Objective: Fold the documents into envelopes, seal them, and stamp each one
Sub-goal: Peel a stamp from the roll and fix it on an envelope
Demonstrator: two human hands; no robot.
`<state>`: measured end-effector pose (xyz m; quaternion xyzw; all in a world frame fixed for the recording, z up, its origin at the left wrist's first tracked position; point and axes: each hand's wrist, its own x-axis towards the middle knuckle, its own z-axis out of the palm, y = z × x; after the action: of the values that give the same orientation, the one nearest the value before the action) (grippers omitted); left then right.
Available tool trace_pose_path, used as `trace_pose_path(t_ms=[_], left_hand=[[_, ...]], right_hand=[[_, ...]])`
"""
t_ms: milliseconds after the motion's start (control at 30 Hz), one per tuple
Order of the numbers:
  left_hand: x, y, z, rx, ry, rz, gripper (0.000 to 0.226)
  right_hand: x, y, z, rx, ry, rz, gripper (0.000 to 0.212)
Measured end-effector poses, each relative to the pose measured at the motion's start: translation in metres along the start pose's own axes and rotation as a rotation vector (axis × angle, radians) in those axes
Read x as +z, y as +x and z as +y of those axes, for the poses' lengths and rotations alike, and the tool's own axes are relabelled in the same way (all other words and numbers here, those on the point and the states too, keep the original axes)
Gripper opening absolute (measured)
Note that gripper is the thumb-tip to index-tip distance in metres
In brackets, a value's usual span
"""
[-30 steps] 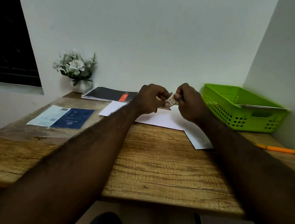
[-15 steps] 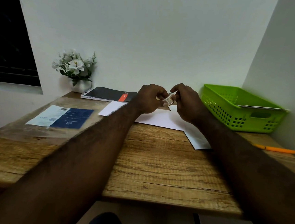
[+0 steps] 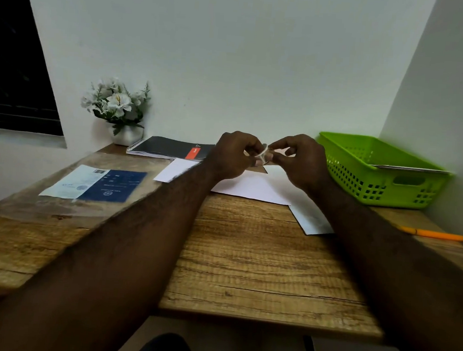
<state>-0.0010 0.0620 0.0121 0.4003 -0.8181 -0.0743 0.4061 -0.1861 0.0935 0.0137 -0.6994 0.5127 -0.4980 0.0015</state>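
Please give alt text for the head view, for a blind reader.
The left hand and right hand pinch a small pale piece, likely a stamp, above white papers on a wooden desk. Right: green basket, orange pen. Left: blue leaflet, notebook, potted flowers.

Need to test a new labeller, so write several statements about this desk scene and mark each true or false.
1. The left hand and right hand both pinch a small stamp above the white papers. True.
2. The green basket stands at the desk's left end. False: it stands at the right end.
3. The orange pen lies in the basket. False: it lies on the desk.
4. A flower pot stands beside the spiral notebook. True.
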Motion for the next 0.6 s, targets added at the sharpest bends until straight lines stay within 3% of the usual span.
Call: trace_pose_path(t_ms=[167,600], left_hand=[[0.0003,-0.0008,0.0026,0.024,0.002,0.001,0.024],[0.0031,0.0064,-0.0062,-0.011,0.061,0.060,0.020]], right_hand=[[0.0001,0.0017,0.0018,0.067,0.082,0.019,0.011],[0.0044,0.0048,0.0018,0.032,-0.007,0.031,0.007]])
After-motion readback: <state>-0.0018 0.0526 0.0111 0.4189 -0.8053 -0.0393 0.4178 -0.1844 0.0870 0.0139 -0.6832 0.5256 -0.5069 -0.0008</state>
